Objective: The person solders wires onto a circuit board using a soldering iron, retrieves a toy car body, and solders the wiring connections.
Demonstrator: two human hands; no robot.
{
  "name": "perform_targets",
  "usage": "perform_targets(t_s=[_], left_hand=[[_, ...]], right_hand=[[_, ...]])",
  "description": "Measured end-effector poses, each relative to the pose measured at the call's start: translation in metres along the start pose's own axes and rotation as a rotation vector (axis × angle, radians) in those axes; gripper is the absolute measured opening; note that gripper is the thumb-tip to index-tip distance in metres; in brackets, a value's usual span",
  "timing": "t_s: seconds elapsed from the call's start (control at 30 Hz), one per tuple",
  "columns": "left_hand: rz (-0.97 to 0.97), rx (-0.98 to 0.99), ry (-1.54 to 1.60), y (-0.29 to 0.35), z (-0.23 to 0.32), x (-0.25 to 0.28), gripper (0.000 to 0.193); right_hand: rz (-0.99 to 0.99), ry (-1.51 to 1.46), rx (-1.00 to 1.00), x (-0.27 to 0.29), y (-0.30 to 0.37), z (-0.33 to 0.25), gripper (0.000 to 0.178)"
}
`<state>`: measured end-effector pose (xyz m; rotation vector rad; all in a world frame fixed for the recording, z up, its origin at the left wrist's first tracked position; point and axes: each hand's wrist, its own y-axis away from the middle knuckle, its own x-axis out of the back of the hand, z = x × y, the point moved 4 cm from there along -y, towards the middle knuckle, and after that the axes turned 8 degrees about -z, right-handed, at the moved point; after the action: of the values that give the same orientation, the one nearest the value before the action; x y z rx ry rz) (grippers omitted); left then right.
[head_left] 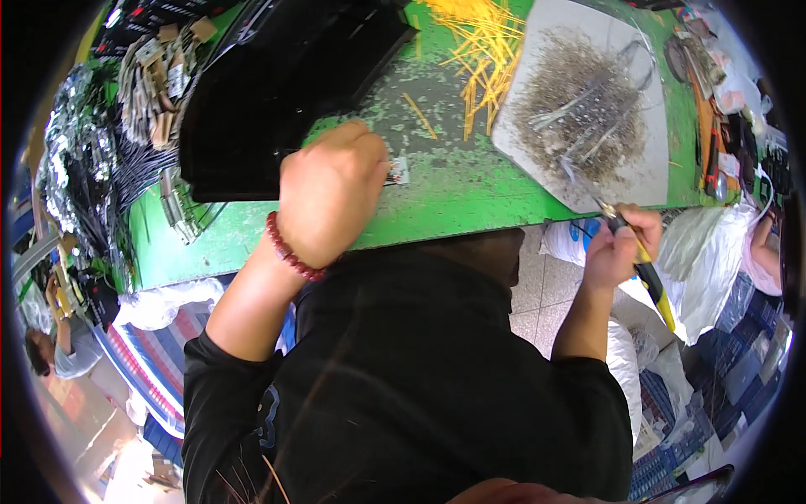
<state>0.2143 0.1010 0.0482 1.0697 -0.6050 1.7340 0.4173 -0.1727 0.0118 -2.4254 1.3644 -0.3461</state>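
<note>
My right hand [617,252] is wrapped round the black and yellow handle of what looks like a soldering iron [645,267]. Its metal tip slants up and left over the near edge of a pale grey board [645,181], which is strewn with dark crumbs and several grey strands. My left hand [334,185], with a red bead bracelet at the wrist, is closed at the near right edge of a black tray [252,126]. Its fingertips are turned away from view. A small printed piece [396,171] shows beside these fingers; whether they grip it cannot be seen.
Yellow sticks [483,50] lie piled at the back of the green table [437,202]. Bundled black leads [75,168] and metal-ended strips [155,84] crowd the left side. Hand tools [709,126] line the right edge. White plastic sacks [701,252] stand below the table on the right.
</note>
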Motion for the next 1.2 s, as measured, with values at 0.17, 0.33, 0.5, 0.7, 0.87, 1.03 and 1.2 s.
perform_targets(t_s=[0.17, 0.33, 0.5, 0.7, 0.87, 1.03, 1.2], left_hand=[[-0.011, -0.037, -0.041, -0.005, 0.002, -0.003, 0.004], [0.019, -0.039, -0.047, -0.003, -0.001, -0.005, 0.004], [0.032, -0.08, -0.062, -0.003, 0.0, -0.003, 0.006], [0.056, -0.082, -0.08, -0.001, -0.001, -0.005, 0.009], [0.079, -0.093, -0.069, 0.0, 0.001, -0.005, 0.011], [0.072, -0.108, -0.054, 0.0, 0.0, -0.003, 0.011], [0.065, -0.11, -0.062, 0.0, -0.001, -0.004, 0.012]], right_hand=[[-0.058, -0.147, -0.069, -0.019, -0.01, -0.015, 0.02], [-0.201, -0.167, -0.059, -0.091, 0.003, -0.014, 0.033], [-0.422, -0.148, -0.129, -0.131, 0.012, -0.015, 0.024], [-0.484, -0.037, -0.112, -0.135, 0.013, -0.014, 0.023], [-0.454, -0.035, -0.053, -0.138, 0.013, -0.011, 0.025], [-0.499, -0.034, -0.025, -0.14, 0.009, -0.015, 0.02], [-0.531, 0.031, -0.083, -0.141, 0.01, -0.016, 0.02]])
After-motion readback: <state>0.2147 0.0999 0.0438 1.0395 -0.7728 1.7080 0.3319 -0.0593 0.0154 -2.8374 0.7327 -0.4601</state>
